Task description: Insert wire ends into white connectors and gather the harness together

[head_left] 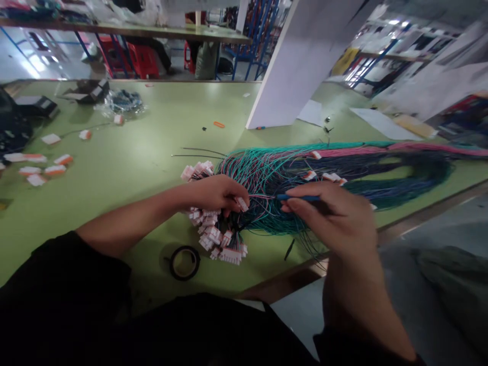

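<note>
My left hand [223, 193] is closed on a small white wire connector [241, 204], pinched between thumb and fingers. Thin wires run from this connector to the right. In my right hand [324, 208] is a slim blue pen-like tool [282, 197], its tip pointing left at the wires. Beneath both hands lies a thick bundle of green, pink and dark wires [259, 168] that stretches off to the right. At its left end several white connectors [213, 235] are clustered, partly hidden by my left hand.
A roll of black tape [185, 263] lies near the front edge. Loose white-and-orange connectors [55, 170] are scattered at the left. A bagged wire coil [124, 101] sits farther back. A white upright panel [285, 66] stands at the table's far side. Red stools [143, 58] are beyond.
</note>
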Available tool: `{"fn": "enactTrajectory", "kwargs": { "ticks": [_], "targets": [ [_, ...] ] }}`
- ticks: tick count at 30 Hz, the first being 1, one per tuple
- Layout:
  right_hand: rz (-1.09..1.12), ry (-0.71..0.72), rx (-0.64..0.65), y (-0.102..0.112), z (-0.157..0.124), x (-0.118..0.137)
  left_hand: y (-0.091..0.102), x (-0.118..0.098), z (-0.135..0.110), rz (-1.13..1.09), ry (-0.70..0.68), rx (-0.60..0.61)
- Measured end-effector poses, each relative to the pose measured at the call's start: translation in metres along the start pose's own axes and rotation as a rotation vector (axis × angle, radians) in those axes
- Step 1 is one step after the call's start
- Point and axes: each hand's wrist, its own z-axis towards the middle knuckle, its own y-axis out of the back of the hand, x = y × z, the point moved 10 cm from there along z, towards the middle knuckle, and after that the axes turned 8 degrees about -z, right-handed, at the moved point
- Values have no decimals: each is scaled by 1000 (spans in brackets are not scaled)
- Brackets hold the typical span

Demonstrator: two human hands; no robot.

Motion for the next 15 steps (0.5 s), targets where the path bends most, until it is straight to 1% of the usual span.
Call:
{"fn": "enactTrajectory", "kwargs": {
  "ticks": [3, 5, 8, 15],
  "targets": [
    [-44, 67, -4, -26, -6, 20, 0, 0, 0, 1, -3, 4],
    [-67, 107, -23, -35, -9, 27, 1, -1, 0, 0, -11, 7],
    [-71, 152, -40, -41, -12, 30, 1, -1, 0, -9, -8, 0],
    [-64, 149, -41, -42, -12, 30, 0, 0, 0, -3, -13, 22]
  ]
}}
